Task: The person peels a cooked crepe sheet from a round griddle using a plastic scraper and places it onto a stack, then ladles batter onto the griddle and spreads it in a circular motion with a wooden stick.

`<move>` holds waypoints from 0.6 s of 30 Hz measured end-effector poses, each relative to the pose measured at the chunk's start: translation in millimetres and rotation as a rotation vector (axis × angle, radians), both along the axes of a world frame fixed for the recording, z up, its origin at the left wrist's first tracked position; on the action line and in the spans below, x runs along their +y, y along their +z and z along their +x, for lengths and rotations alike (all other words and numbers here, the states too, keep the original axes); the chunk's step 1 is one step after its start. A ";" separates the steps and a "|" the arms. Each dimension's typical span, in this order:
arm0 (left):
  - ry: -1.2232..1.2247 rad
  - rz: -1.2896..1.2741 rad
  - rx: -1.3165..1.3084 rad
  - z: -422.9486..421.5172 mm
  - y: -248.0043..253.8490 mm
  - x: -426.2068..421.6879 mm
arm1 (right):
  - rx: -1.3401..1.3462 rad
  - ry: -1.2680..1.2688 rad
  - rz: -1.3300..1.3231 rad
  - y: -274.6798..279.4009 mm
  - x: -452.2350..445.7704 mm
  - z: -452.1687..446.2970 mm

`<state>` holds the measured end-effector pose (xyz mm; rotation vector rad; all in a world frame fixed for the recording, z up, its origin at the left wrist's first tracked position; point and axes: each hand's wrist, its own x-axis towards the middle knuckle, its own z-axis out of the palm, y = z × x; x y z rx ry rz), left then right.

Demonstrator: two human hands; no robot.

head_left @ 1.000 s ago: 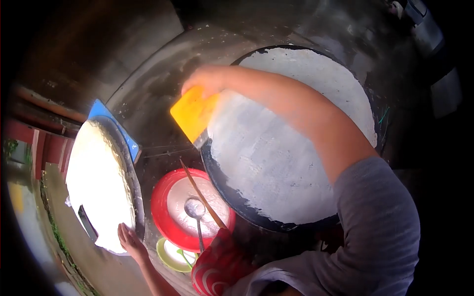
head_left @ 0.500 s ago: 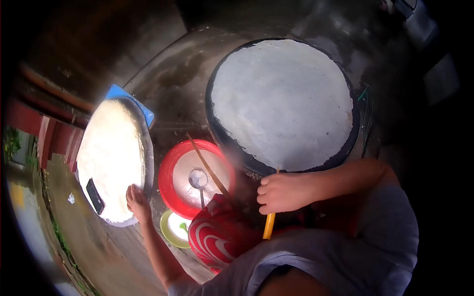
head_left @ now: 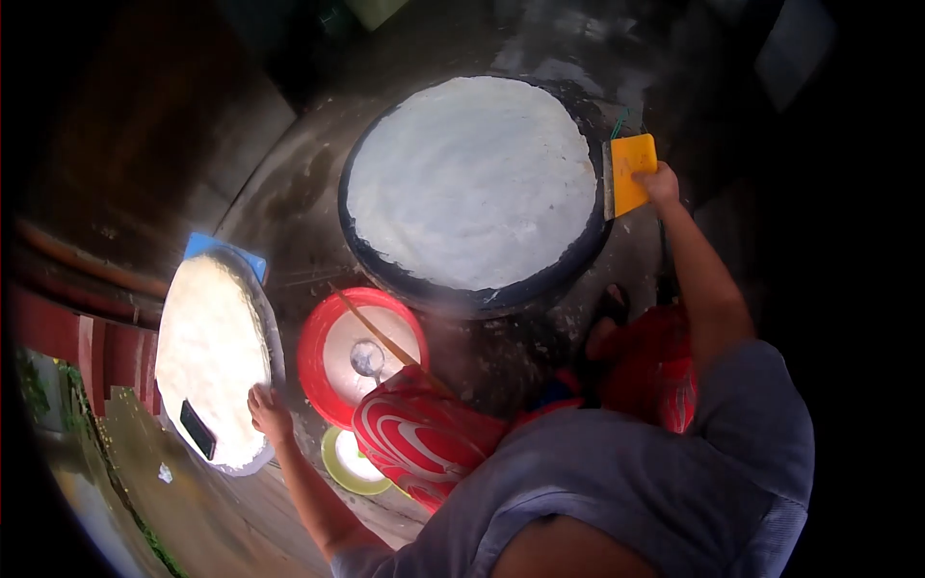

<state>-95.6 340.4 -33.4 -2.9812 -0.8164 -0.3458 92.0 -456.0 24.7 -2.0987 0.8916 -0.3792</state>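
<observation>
A yellow scraper with a dark straight edge is gripped in my right hand. Its edge stands at the right rim of a large round black griddle. A thin, pale sheet of batter covers most of the griddle, with a few ragged bits along its border. On the left, the fingers of my left hand rest at the near side of a stack of pale, thin round sheets. That hand appears to hold nothing. A dark flat rectangular object lies on the stack.
Between stack and griddle stands a red basin of pale batter, with a ladle and a long wooden stick in it. A green-rimmed bowl sits below the basin. Something blue shows behind the stack.
My right hand has swung from the griddle's near rim out to its right rim, turning the scraper's broad face into view. My left hand stays at the stack. The whole view has shifted slightly.
</observation>
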 end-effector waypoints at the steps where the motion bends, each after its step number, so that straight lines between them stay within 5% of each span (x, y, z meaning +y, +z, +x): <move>1: -0.010 0.001 0.003 -1.5 -0.6 2.5 | 0.013 0.064 0.030 -8.4 1.0 -4.1; 6: -0.002 -0.024 0.000 -5.1 2.0 4.0 | -0.095 0.200 -0.085 -30.0 71.6 -65.4; 12: 0.042 0.011 0.007 -4.0 3.4 12.1 | -0.292 0.194 0.400 -53.1 110.4 -128.2; 14: 0.048 0.025 0.015 -2.1 5.4 11.0 | -0.261 0.230 0.322 -55.3 155.1 -162.9; 18: -0.030 0.063 -0.045 9.1 22.3 -10.2 | -0.124 0.691 0.252 -35.5 210.0 -211.3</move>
